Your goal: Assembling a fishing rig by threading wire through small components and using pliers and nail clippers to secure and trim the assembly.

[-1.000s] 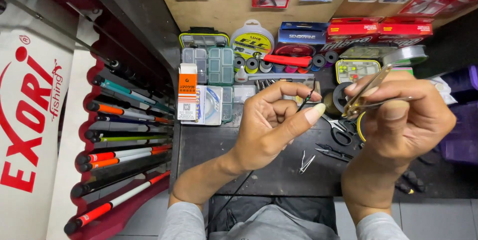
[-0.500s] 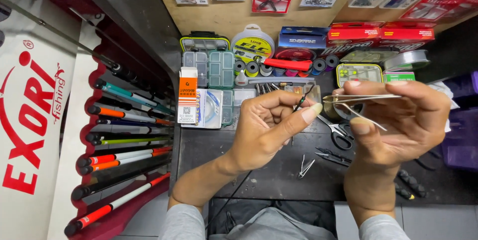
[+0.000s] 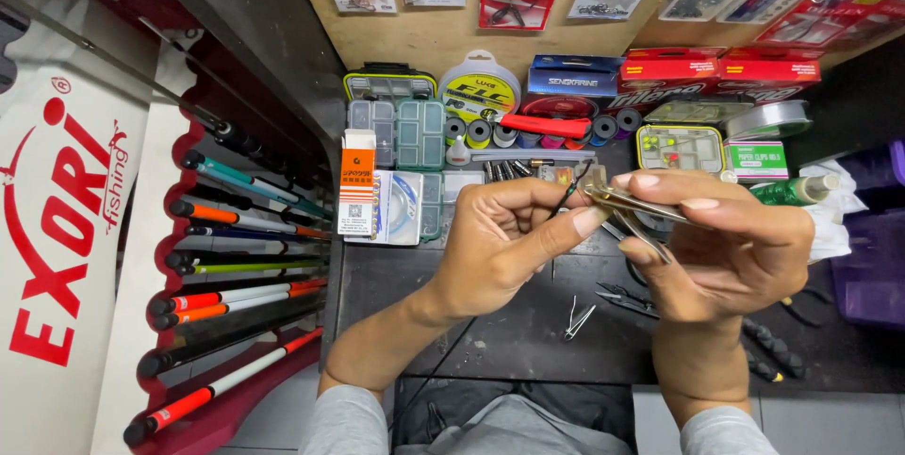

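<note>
Since half second ago, my hands sit slightly lower over dark bench. Rod rack far left. My left hand pinches thin dark hook, fingers curled. My right hand grips metal tweezers, tips touching hook.

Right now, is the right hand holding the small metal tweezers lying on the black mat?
No. The tweezers lie untouched on the mat, while the right hand grips a brass-coloured metal tool.
</note>
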